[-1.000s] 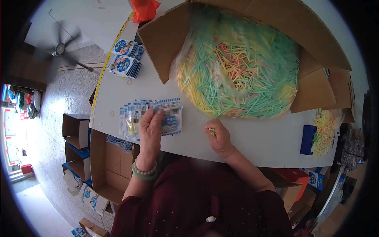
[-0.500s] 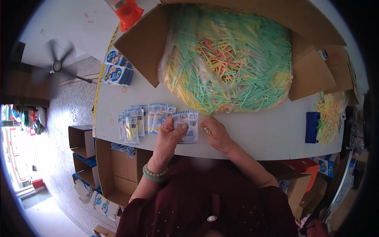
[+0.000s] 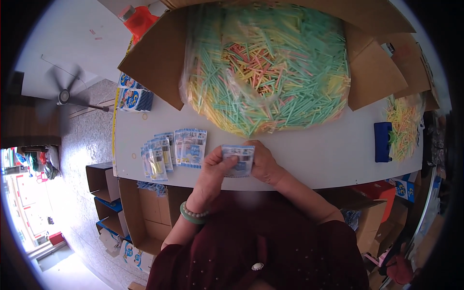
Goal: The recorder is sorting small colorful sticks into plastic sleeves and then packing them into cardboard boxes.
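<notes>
Between my hands is a small flat clear packet (image 3: 241, 164) with blue-and-white print, held just above the near part of the table. My left hand (image 3: 213, 165) pinches its left side, the thumb lying across its front. Against the packet's right and upper edge is my right hand (image 3: 265, 163), its fingers curled and partly hidden behind the packet; what they hold does not show. Similar packets (image 3: 191, 147) lie overlapping to the left, some with yellow sticks inside. Beyond my hands, a big clear bag (image 3: 309, 106) of short green, yellow and pink sticks fills an open carton (image 3: 154, 63).
A stack of blue-and-white packets (image 3: 136, 99) stands at the table's left edge. To the right are a dark blue block-like holder (image 3: 383, 142) and a smaller heap of sticks (image 3: 403, 135). Open cardboard boxes (image 3: 145, 212) sit below the front edge. A fan (image 3: 64, 96) turns at far left.
My right hand, which held a few short sticks beside the packet, has come up against the packet's edge. The sticks no longer show. The view has shifted slightly.
</notes>
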Demonstrator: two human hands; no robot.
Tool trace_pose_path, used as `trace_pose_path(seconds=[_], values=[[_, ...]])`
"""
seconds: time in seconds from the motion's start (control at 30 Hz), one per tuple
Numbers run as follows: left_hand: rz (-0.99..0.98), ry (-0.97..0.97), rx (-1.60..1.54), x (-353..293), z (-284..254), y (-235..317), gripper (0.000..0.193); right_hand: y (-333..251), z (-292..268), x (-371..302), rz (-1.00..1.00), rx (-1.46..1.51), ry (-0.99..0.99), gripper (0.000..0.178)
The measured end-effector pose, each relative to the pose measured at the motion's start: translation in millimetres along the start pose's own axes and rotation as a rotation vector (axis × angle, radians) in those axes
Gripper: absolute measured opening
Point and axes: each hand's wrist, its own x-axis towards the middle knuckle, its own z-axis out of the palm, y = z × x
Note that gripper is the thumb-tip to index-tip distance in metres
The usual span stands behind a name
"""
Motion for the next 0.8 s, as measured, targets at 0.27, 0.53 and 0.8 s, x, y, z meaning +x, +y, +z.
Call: trace_pose_path(seconds=[0.27,0.53,0.8], values=[[-0.010,0.098,0.025,6,-15,-8,0.013,2,-5,1,0.112,0.045,-0.010,0.017],[0.008,0.031,0.321,11,-34,-19,0.011,-5,-2,-15,0.051,0.030,-0.034,0.022],[0.000,0.104,0.353,10,-28,-6,0.007,-4,-3,-12,-0.042,-0.153,-0.079,0.026]])
